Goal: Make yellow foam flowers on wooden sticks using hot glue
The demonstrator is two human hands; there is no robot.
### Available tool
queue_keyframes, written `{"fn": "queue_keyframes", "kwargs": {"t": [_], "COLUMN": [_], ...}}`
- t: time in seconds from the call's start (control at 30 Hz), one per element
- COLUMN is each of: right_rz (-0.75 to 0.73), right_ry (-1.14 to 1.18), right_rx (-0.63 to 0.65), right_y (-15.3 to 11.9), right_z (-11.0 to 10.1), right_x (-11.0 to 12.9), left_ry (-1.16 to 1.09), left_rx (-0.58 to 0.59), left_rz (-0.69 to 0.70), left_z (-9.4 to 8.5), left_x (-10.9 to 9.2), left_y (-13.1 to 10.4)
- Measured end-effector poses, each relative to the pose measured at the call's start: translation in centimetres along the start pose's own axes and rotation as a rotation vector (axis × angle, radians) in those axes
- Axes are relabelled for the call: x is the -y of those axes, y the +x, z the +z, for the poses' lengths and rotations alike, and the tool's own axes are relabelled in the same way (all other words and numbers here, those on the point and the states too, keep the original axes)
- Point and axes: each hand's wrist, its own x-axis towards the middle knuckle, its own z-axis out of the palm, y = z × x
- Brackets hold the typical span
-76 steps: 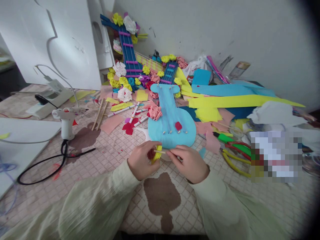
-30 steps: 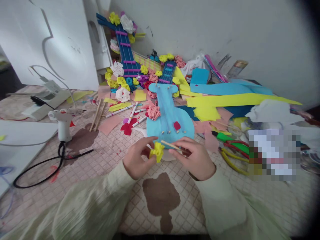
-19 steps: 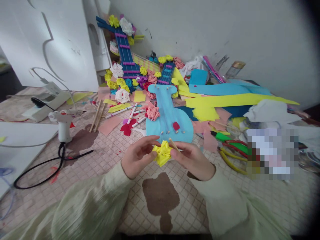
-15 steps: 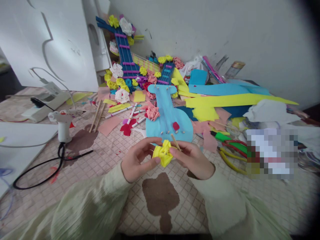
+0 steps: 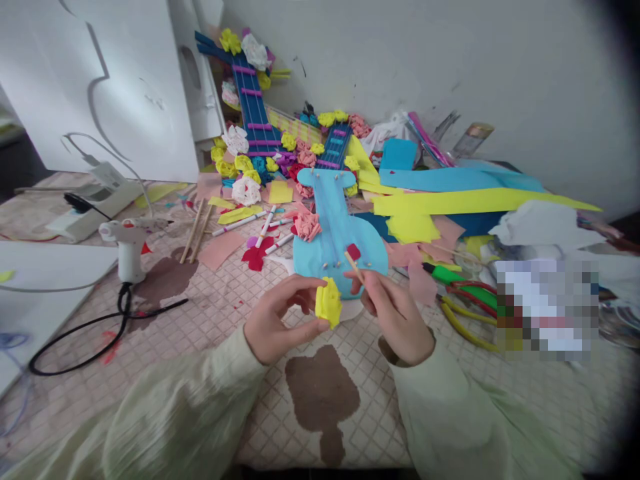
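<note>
A yellow crepe-paper flower (image 5: 329, 303) is pinched between the thumb and fingers of my left hand (image 5: 283, 317), turned partly on its side. My right hand (image 5: 395, 310), just apart from the flower, is closed on a thin wooden stick (image 5: 354, 265) whose tip points up and to the left. Beyond both hands lies a light-blue paper guitar (image 5: 333, 220). It carries a pink paper flower (image 5: 307, 227) on its left side, a small red patch (image 5: 353, 251) and several short pegs. My right fingers partly cover its lower edge.
A white hot-glue gun (image 5: 131, 250) stands at left, its black cord looped on the table. Wooden sticks (image 5: 196, 230) and white markers lie near the middle. Yellow-handled pliers (image 5: 463, 327) are at right. Behind are decorated blue guitars (image 5: 255, 100) and blue and yellow paper strips (image 5: 480, 200).
My right hand has come off the yellow flower and moved slightly right with the stick. The flower has turned sideways in my left hand.
</note>
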Motion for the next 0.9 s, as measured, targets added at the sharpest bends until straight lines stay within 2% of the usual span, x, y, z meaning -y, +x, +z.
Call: {"fn": "queue_keyframes", "kwargs": {"t": [0.07,0.13,0.27,0.5,0.73,0.9], "right_rz": [-0.147,-0.272,-0.452,-0.432,-0.374,-0.344], "right_ry": [-0.166,-0.307,-0.509,-0.651,-0.696,-0.701], "right_rx": [-0.022,0.045,0.139,0.273,0.292,0.266], "right_y": [-0.1,-0.1,-0.1,0.2,0.2,0.3], "right_z": [-0.3,-0.5,-0.5,-0.4,-0.4,-0.4], "right_x": [0.1,0.2,-0.1,-1.0,-1.0,-1.2], "left_ry": [0.180,0.308,0.407,0.525,0.601,0.686], "left_rx": [-0.034,-0.055,-0.044,0.005,0.030,0.046], "left_rz": [0.077,0.136,0.155,0.168,0.251,0.253], "left_z": [-0.1,-0.1,-0.1,-0.1,-0.1,-0.1], "left_x": [0.0,-0.2,-0.3,0.5,1.1,1.4], "left_y": [0.1,0.3,0.4,0.4,0.4,0.2]}}
